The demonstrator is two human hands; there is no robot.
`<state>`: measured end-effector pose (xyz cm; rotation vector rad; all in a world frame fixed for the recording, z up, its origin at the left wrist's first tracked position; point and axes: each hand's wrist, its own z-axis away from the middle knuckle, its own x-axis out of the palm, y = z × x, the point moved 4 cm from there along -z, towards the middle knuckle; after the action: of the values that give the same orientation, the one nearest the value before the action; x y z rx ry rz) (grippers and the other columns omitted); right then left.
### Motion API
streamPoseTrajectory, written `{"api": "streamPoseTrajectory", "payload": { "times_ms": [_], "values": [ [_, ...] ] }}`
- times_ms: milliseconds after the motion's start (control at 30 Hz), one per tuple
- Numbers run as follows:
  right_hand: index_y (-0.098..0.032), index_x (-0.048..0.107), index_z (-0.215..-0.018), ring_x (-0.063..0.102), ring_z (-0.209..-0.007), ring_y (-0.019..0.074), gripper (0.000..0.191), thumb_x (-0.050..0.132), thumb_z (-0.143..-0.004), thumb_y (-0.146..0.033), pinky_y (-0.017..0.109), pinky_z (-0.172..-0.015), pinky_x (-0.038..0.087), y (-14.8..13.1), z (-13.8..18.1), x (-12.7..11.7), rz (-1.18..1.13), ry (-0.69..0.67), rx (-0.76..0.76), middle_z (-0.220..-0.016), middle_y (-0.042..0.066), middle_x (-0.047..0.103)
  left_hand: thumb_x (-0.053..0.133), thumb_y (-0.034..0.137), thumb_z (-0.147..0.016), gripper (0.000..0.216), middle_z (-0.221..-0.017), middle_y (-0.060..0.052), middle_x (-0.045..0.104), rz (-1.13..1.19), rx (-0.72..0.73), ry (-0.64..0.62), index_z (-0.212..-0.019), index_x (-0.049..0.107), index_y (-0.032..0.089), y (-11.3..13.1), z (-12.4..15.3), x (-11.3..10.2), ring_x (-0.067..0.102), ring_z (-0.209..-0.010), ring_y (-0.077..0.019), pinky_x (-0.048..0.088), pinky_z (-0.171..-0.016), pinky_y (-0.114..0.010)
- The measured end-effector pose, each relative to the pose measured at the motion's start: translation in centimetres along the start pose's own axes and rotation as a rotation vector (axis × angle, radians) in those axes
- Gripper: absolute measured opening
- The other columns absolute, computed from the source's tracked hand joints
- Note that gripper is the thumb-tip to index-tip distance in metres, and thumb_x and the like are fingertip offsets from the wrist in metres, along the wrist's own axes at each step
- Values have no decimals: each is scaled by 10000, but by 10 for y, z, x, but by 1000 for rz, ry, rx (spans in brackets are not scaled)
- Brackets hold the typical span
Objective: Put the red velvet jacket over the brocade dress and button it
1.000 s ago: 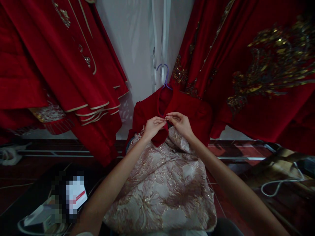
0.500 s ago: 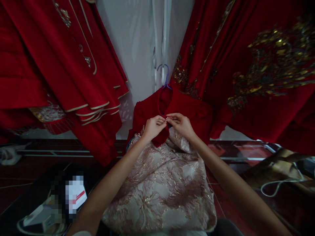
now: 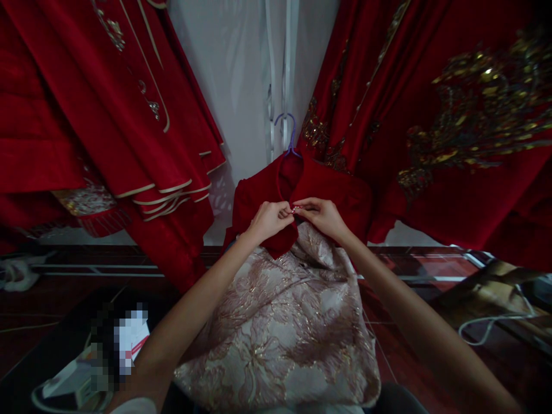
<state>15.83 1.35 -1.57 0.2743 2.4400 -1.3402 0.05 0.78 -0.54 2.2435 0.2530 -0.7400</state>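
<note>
A small red velvet jacket (image 3: 345, 198) hangs on a purple hanger (image 3: 288, 133) in front of a white wall. Beneath it spreads a pale pink and gold brocade skirt (image 3: 280, 333). My left hand (image 3: 268, 219) pinches the jacket's front edge just below the collar. My right hand (image 3: 319, 215) pinches the opposite edge, and the fingertips of both hands meet at a small pearl fastening (image 3: 295, 209). Both hands are closed on the fabric there.
Large red gowns hang on the left (image 3: 107, 115) and, with gold embroidery, on the right (image 3: 452, 115). A dark red tiled floor (image 3: 414, 270) lies below. A white cable (image 3: 491, 325) curls at the right; a box with a blurred label (image 3: 125, 345) sits lower left.
Both hands stayed at the jacket's collar fastening with small finger movements. The view shifted slightly, so my arms sit a little lower in the frame.
</note>
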Motion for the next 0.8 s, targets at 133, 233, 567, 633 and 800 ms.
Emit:
{"api": "streamPoseTrajectory", "payload": {
  "times_ms": [133, 233, 567, 633, 800],
  "values": [
    [-190, 679, -997, 657, -848, 190, 302, 639, -754, -365, 353, -816, 526, -3, -3, -2, -21, -20, -3, -963, 65, 697, 559, 194, -744, 74, -644, -11, 645, -65, 31, -39, -706, 611, 159, -1, -1, 0, 610, -595, -117, 457, -565, -200],
    [-178, 679, -980, 654, -859, 189, 307, 658, -736, -362, 342, -822, 521, 1, -5, -2, -75, -60, 11, -957, 69, 697, 527, 203, -784, 103, -747, -22, 667, -108, 47, -33, -798, 619, 158, -3, -1, 1, 622, -667, -117, 467, -618, -204],
    [-169, 658, -922, 639, -854, 184, 293, 697, -685, -338, 357, -841, 509, 7, -14, 0, -132, -106, 26, -930, 68, 684, 474, 233, -851, 153, -794, -22, 609, -451, 199, -79, -876, 606, 161, 3, -2, 0, 565, -696, -116, 417, -633, -217],
    [-164, 648, -917, 635, -852, 179, 284, 693, -684, -319, 353, -837, 509, 7, -16, -2, -134, -136, 28, -925, 66, 677, 453, 235, -865, 174, -805, -24, 604, -509, 228, -91, -897, 607, 160, 3, -5, 1, 562, -711, -120, 412, -642, -221],
    [-164, 613, -919, 618, -841, 161, 231, 634, -706, -252, 331, -813, 509, 10, -19, 0, -98, -188, 7, -922, 56, 647, 433, 240, -879, 196, -817, -29, 599, -614, 248, -134, -923, 609, 167, 0, -11, 7, 568, -755, -134, 420, -674, -233]
  ]
}}
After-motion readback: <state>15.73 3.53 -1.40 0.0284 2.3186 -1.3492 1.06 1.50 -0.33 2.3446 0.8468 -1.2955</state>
